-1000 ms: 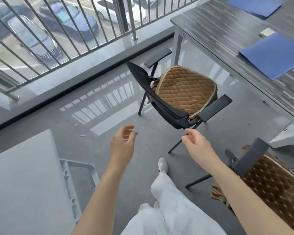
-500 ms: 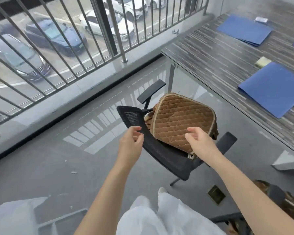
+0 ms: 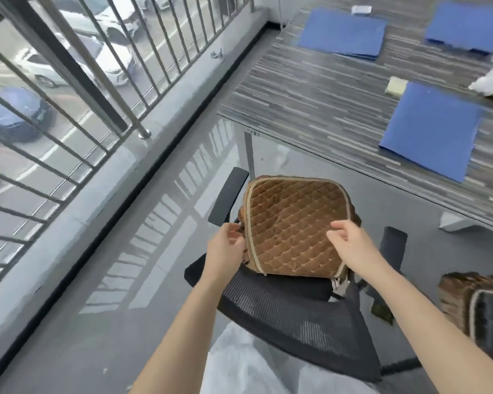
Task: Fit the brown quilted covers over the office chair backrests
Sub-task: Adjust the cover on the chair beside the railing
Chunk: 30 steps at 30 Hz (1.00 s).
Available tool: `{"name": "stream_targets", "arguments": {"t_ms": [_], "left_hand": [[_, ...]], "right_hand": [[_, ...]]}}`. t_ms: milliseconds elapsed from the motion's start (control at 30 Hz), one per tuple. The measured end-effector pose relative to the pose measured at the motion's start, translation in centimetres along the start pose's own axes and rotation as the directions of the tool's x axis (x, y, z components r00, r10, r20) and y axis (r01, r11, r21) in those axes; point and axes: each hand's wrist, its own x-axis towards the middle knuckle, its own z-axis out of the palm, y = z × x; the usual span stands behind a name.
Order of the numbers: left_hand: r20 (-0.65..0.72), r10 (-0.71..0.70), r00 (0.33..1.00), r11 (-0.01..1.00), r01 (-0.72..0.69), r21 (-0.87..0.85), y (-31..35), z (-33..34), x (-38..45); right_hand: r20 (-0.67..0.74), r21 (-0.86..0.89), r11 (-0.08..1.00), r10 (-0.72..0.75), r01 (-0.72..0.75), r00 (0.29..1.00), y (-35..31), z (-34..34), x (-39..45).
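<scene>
- Your left hand (image 3: 227, 245) is pinching the left edge of the brown quilted cover (image 3: 292, 228).
- Your right hand (image 3: 350, 240) is curling fingers loosely over its right side.
- The cover is lying on the chair seat, beyond the black mesh backrest (image 3: 291, 317).

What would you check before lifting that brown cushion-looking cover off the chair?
1. Left hand on the brown quilted cover's left edge: ok, the fingers curl at its piped seam.
2. Right hand gripping the cover: cannot tell, it rests on top with the fingers loosely bent.
3. Mesh backrest bare and ready: ok, no cover on it.
4. Cover's opening facing the backrest: cannot tell, the opening is not visible.
5. Armrests clear of the cover: cannot tell, the cover's left side lies close to one.
</scene>
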Motion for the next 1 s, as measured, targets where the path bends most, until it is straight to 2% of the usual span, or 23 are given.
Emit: {"name": "stream_targets", "arguments": {"t_ms": [100, 267, 433, 533, 667, 767, 867, 1000], "left_hand": [[0.092, -0.009, 0.996, 0.999, 0.005, 0.048, 0.2, 0.3, 4.3], [0.206, -0.090, 0.974, 0.985, 0.057, 0.160, -0.9, 3.0, 9.2], [0.270, -0.271, 0.924, 0.943, 0.199, 0.267, -3.9, 7.6, 13.6], [0.293, -0.389, 0.873, 0.914, 0.327, 0.238, -5.6, 10.7, 17.5], [0.266, -0.509, 0.819, 0.860, 0.501, 0.101, -7.7, 14.3, 22.6], [0.241, -0.581, 0.777, 0.813, 0.568, 0.128, -9.9, 17.2, 26.0], [0.208, -0.634, 0.745, 0.773, 0.610, 0.172, -12.7, 19.7, 28.3], [0.158, -0.619, 0.769, 0.784, 0.595, 0.175, -16.0, 22.2, 29.2]], "right_hand": [[-0.049, 0.047, 0.994, 0.104, -0.102, 0.993, -0.1, 0.9, 1.4], [-0.054, 0.133, 0.950, 0.290, -0.281, 0.956, 2.7, 2.6, 3.7], [-0.030, 0.244, 0.857, 0.475, -0.454, 0.880, 7.8, 3.9, 7.9], [-0.044, 0.256, 0.822, 0.536, -0.509, 0.843, 11.5, 4.8, 12.0], [-0.008, 0.313, 0.756, 0.607, -0.574, 0.795, 15.6, 6.0, 18.0], [-0.012, 0.358, 0.714, 0.648, -0.602, 0.761, 18.8, 7.3, 23.1], [-0.056, 0.302, 0.704, 0.686, -0.642, 0.726, 21.5, 8.8, 26.9], [-0.131, 0.185, 0.687, 0.726, -0.703, 0.675, 24.3, 10.3, 30.0]]}}
